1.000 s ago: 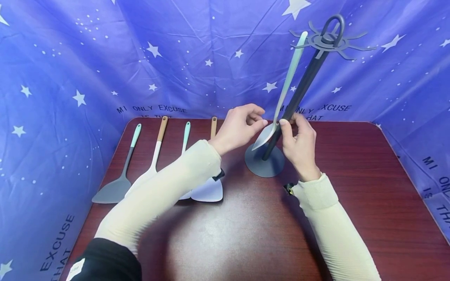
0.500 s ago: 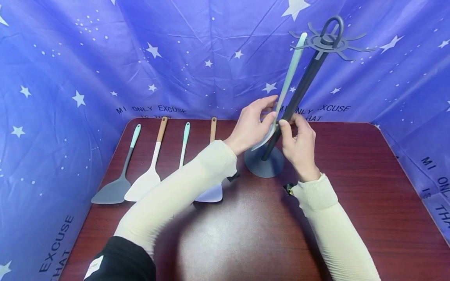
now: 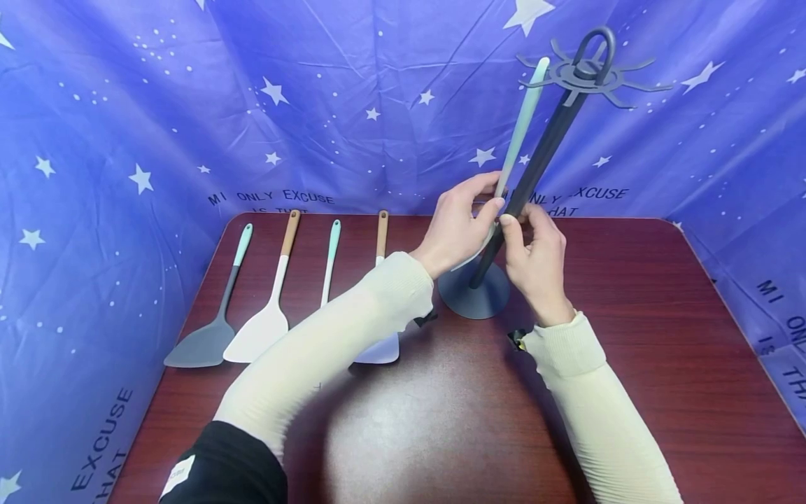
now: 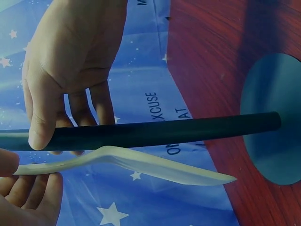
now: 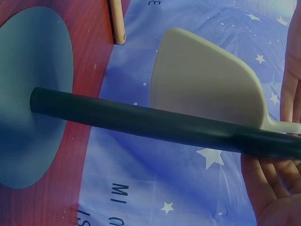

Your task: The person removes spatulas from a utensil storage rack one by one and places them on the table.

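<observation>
A white spatula with a mint handle [image 3: 527, 119] hangs from a hook of the dark utensil stand [image 3: 546, 154], along the left of its pole. My left hand [image 3: 457, 224] pinches the spatula low on its handle, between thumb and fingers. In the left wrist view, the spatula blade [image 4: 164, 167] shows nearly edge-on, just apart from the pole. Its broad face faces the right wrist view, partly covered by the pole. My right hand [image 3: 537, 262] grips the pole, thumb in front and fingers behind. The stand's round base [image 3: 475, 301] rests on the table.
Left of the stand lie a grey spatula [image 3: 204, 343], a white spatula with a wooden handle [image 3: 261, 332], a mint-handled utensil [image 3: 334, 238] and a wooden-handled one [image 3: 382, 234], the last two partly behind my left sleeve. A blue starry curtain [image 3: 378, 84] surrounds the table [image 3: 642, 294].
My left hand has moved right and slightly up from beside the spatula and taken hold of its handle. My right hand and the stand have stayed put.
</observation>
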Demonstrator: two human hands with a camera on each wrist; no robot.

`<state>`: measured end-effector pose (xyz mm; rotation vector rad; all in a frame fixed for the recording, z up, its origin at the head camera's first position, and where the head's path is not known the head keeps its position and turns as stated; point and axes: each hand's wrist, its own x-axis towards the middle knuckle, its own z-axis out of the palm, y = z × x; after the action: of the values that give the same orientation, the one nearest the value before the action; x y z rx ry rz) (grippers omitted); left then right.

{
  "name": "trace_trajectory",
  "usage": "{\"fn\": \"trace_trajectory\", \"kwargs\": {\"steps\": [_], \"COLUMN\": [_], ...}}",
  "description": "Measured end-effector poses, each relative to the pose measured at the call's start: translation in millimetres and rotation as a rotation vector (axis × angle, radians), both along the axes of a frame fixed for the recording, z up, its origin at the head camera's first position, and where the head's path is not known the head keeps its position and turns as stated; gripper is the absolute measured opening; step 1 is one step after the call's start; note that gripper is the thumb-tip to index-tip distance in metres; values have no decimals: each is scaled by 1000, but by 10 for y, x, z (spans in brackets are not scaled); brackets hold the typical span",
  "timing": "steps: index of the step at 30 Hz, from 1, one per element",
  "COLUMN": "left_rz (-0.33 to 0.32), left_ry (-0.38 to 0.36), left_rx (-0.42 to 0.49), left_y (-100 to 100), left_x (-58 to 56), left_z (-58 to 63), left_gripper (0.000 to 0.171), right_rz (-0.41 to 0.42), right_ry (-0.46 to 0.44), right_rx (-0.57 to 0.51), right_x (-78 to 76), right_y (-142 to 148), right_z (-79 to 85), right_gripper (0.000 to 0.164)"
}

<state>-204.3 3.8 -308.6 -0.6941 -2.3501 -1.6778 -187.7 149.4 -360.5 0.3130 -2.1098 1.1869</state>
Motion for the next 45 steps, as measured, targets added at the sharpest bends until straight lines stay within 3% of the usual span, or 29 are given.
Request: {"fn": "trace_trajectory", "kwargs": {"steps": [6,25,45], "left_rz": [24,2,-12], "left_ry": [11,19,195], "left_rx": [5,18,78], "left_y": [-13,-164,-211], "left_x": [0,111,184], "left_z": [8,12,-21], "left_gripper": [24,21,16], "right_rz": [-1,7,0], "right_ry": [-2,1,-8], "right_rx": [3,14,9], "right_x": [7,13,12], "right_y": [-7,1,-7], "right_z": [10,13,19], "right_gripper": [20,24,20]}}
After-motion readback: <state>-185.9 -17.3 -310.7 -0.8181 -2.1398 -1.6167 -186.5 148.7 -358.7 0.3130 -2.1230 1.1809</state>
